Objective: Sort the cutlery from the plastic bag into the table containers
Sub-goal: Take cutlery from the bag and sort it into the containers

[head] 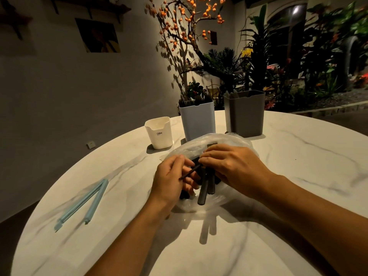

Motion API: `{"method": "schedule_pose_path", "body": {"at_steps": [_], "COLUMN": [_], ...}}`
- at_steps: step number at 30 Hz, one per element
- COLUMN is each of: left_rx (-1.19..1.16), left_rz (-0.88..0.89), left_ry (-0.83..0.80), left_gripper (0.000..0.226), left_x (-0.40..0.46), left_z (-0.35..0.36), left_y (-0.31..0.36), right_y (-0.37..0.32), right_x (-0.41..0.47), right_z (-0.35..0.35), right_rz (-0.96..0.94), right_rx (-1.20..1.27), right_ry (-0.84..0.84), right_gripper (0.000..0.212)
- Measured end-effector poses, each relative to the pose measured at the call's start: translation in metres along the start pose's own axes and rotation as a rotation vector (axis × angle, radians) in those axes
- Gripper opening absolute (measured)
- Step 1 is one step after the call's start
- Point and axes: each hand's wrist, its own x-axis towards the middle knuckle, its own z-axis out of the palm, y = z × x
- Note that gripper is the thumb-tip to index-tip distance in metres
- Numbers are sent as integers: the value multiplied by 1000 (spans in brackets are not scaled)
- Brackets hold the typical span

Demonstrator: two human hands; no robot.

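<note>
A clear plastic bag (pixel 235 139) lies in the middle of the round table with several black cutlery pieces (pixel 203 193) in it, handles pointing toward me. My left hand (pixel 169 180) pinches one thin black piece (pixel 190 172) that slants up to the right. My right hand (pixel 233 164) reaches into the bag, its curled fingers gripping the black cutlery. Behind the bag stand three containers: a white one (pixel 159 134), a light blue one (pixel 197 121) with dark cutlery sticking out, and a grey one (pixel 245 114).
A light blue bag-sealing clip (pixel 83 204) lies open on the white marble table (pixel 298 166) at the left. Plants and a branch with orange fruit stand beyond the table's far edge. A wall runs along the left.
</note>
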Motion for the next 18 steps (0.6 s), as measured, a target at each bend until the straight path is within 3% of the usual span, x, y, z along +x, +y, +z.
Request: {"method": "schedule_pose_path", "body": {"at_steps": [4,7,11,18], "left_rx": [-116,-179,-212,-294], "left_rz": [-242,-272,-285,-320], "left_ry": [-227,-366,-540,-561], "left_gripper": [49,41,58,39], "left_x": [-5,-13,-14,-15], "left_z": [-4,-5,-6,-7], "left_y": [11,16,21,24], "right_y": [-4,-5,-4,-7], "right_x": [2,1,0,1], "right_z": [-2,-2,-1,-1], "right_rz": [-32,-41,-51,-89], "right_rx": [8,13,28,10], "right_ry": [38,48,49,34], "right_gripper": [51,54,47,51]}}
